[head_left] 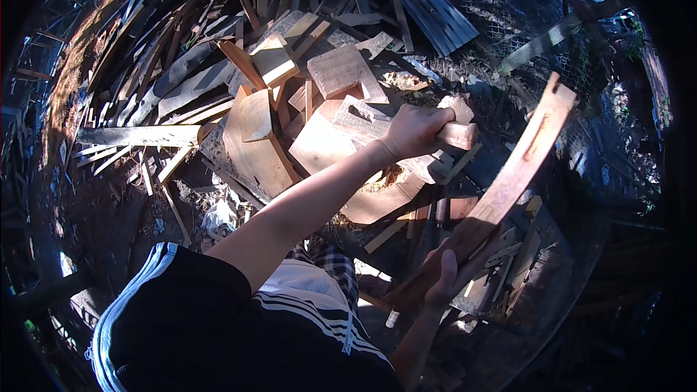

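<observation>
My left hand (pixel 417 129) is closed around a short, pale wooden block (pixel 460 135) at the right side of a heap of offcuts (pixel 327 134). Lower right, my right hand (pixel 441 279) grips a long wooden plank (pixel 524 154), which slants up to the upper right and has a slot near its far end. Below my left forearm and hand, several flat boards and broken pieces lie piled, among them a curved pale board (pixel 374 203).
Stacked sticks and planks (pixel 145 72) fill the upper left. A grey corrugated sheet (pixel 434 18) and wire mesh (pixel 486 43) are at the upper right. A weathered log (pixel 138 136) lies at left. White scraps (pixel 218 218) are on the ground near my legs.
</observation>
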A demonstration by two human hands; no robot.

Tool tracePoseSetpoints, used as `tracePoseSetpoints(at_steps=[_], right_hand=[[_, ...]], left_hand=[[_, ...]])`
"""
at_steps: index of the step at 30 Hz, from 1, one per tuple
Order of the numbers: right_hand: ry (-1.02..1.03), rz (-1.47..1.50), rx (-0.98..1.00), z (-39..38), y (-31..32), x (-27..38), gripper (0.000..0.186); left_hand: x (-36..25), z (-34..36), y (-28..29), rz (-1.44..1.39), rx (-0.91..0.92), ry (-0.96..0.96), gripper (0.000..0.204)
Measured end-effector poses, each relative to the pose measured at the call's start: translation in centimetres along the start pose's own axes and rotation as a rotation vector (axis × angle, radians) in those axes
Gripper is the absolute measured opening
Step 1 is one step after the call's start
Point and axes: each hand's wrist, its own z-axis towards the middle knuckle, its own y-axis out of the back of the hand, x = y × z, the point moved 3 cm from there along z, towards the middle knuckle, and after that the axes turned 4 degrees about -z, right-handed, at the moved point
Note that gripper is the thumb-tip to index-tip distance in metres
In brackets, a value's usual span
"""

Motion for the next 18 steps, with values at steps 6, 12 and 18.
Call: tracePoseSetpoints(at_steps=[6, 12, 18], right_hand=[[0.034, -0.128, -0.071, -1.1, -0.9, -2.0, 0.088], [-0.207, 0.300, -0.102, -2.1, -0.2, -4.1, 0.086], [-0.073, -0.207, 0.104, -0.6, -2.3, -2.5, 0.085]], left_hand=[[-0.5, 0.0, -0.7, 0.017, 0.026, -0.007, 0.025], [-1.0, 0.0, -1.1, 0.025, 0.020, -0.061, 0.019], [-0.5, -0.5, -1.6, 0.089, 0.103, -0.014, 0.024]])
